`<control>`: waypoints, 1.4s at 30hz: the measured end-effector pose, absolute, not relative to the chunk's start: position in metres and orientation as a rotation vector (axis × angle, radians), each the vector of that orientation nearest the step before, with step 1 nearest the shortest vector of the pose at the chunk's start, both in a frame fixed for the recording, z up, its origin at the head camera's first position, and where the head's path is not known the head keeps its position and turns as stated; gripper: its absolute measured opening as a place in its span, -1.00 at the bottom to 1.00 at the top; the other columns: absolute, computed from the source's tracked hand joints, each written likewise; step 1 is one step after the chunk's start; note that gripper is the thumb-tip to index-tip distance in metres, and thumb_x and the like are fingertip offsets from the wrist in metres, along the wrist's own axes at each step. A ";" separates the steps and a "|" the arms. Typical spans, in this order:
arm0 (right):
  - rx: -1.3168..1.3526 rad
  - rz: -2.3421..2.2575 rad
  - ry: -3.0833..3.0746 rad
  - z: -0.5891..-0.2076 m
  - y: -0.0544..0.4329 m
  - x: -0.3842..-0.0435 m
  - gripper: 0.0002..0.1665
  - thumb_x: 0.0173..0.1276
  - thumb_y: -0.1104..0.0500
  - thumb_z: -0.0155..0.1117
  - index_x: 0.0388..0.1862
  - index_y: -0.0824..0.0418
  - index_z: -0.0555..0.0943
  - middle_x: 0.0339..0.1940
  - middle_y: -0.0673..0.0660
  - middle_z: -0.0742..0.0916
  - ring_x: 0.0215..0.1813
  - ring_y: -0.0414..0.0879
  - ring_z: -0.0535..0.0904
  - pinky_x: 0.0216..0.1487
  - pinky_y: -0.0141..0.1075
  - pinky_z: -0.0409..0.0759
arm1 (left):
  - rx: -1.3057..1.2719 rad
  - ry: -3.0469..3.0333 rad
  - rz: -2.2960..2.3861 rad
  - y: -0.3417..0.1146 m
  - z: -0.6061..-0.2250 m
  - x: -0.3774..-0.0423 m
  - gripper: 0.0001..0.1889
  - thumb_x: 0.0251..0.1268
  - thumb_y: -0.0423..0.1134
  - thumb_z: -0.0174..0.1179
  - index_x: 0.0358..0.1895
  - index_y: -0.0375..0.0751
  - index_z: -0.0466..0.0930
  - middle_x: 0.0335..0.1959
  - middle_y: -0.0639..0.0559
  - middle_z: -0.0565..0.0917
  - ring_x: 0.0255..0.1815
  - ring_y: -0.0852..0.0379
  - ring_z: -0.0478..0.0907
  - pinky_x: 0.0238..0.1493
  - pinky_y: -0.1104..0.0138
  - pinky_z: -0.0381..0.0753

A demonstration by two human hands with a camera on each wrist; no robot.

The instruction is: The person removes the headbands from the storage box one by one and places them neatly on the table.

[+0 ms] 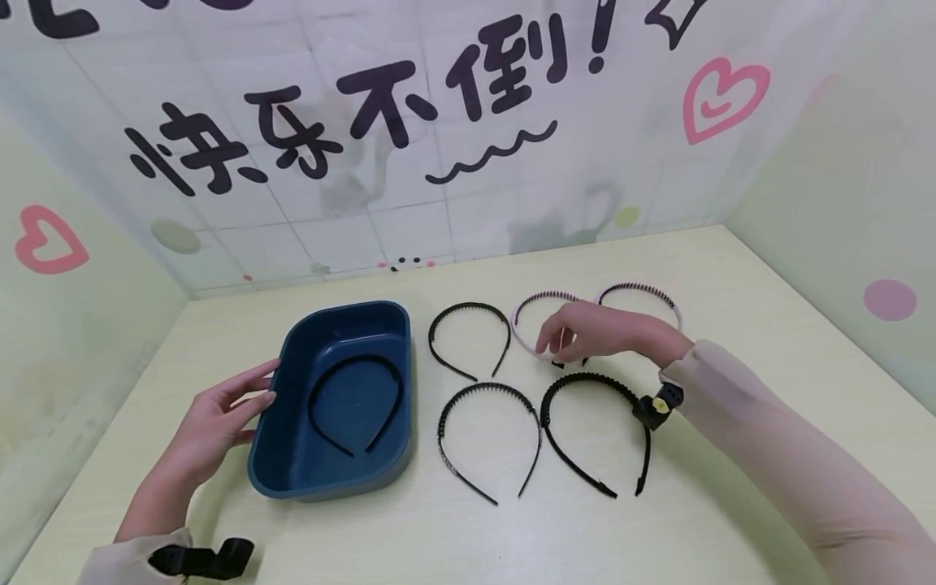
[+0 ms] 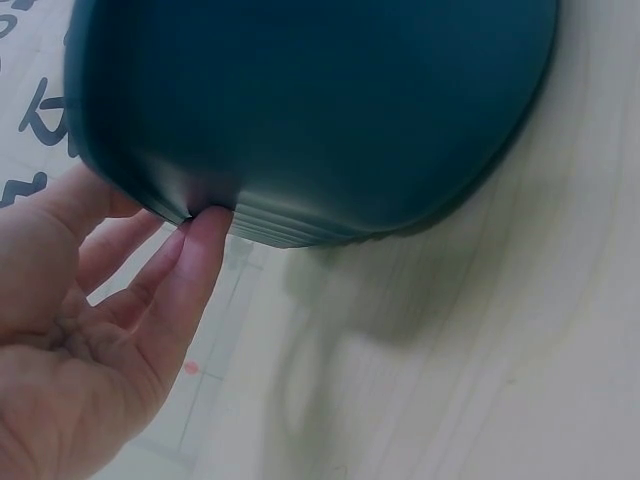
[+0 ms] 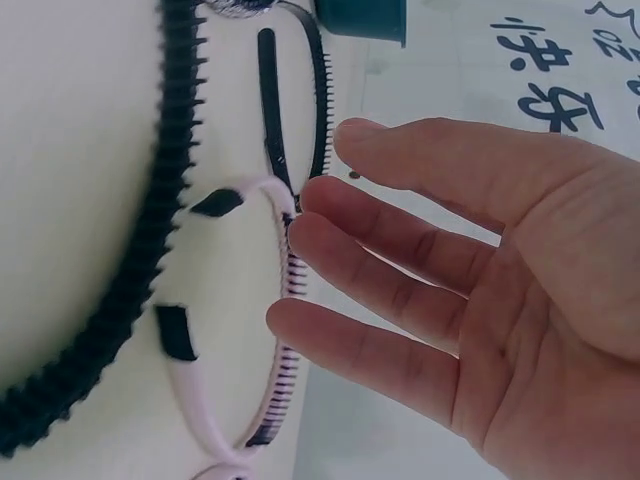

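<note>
My left hand (image 1: 208, 426) holds the left side of a dark blue plastic bin (image 1: 329, 485), with fingers and thumb at its rim in the left wrist view. Inside the bin lies a black headband (image 1: 358, 357). Over the middle back of the table, my right hand (image 1: 585, 329) hovers with loosely bent fingers and nothing between them. Directly beneath it is a pale pink headband (image 1: 544, 294) with black teeth and black tips, partly covered by the hand. The right wrist view shows the fingertips right beside this pink headband (image 3: 285, 370).
Right of the bin lie a black headband (image 1: 471, 305), a thin black headband (image 1: 490, 386) with silvery sides, and a thicker ridged black headband (image 1: 588, 377). Another pink headband (image 1: 636, 286) sits behind the right wrist. Printed sheets (image 1: 409, 219) wall the back and sides.
</note>
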State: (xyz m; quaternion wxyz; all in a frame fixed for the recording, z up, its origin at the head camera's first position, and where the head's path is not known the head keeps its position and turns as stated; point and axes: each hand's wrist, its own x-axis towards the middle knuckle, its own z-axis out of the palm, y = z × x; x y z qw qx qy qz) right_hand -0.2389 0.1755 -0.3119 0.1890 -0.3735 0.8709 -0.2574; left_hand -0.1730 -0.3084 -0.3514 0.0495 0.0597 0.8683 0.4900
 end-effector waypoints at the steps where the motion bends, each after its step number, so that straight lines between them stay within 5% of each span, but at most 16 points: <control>1: -1.060 -0.719 2.445 -0.311 0.172 -0.240 -0.74 0.22 0.36 0.18 -0.10 0.30 0.63 -0.24 0.11 0.67 -0.21 -0.15 0.56 -0.19 -0.30 0.51 | 0.182 2.645 1.494 -0.308 -0.351 -0.173 -0.45 0.37 -0.06 0.00 0.39 -0.05 0.18 0.03 -0.02 0.35 -0.14 0.53 0.44 -0.31 0.28 0.57; 19: -1.158 -0.636 2.404 -0.288 0.117 -0.256 -0.71 0.23 0.32 0.18 -0.05 0.25 0.61 -0.29 0.07 0.65 -0.29 -0.15 0.57 -0.20 -0.31 0.50 | 0.188 2.649 1.477 -0.308 -0.352 -0.173 -0.45 0.38 -0.05 -0.01 0.39 -0.06 0.17 0.06 -0.08 0.35 -0.13 0.52 0.43 -0.28 0.27 0.57; 35: -1.220 -0.651 2.332 -0.282 0.067 -0.267 -0.68 0.26 0.29 0.19 0.01 0.24 0.59 -0.14 0.16 0.65 -0.20 -0.14 0.57 -0.16 -0.35 0.50 | 0.167 2.645 1.475 -0.309 -0.351 -0.172 -0.45 0.38 -0.04 -0.02 0.39 -0.06 0.16 0.11 -0.16 0.31 -0.13 0.52 0.43 -0.27 0.25 0.57; 42: -1.271 -0.670 2.317 -0.279 0.043 -0.272 -0.69 0.26 0.33 0.16 0.00 0.25 0.60 -0.17 0.09 0.66 -0.23 -0.18 0.56 -0.20 -0.38 0.49 | 0.165 2.626 1.517 -0.310 -0.350 -0.173 -0.46 0.38 -0.08 0.00 0.39 -0.06 0.17 0.01 0.09 0.38 -0.14 0.50 0.44 -0.31 0.29 0.57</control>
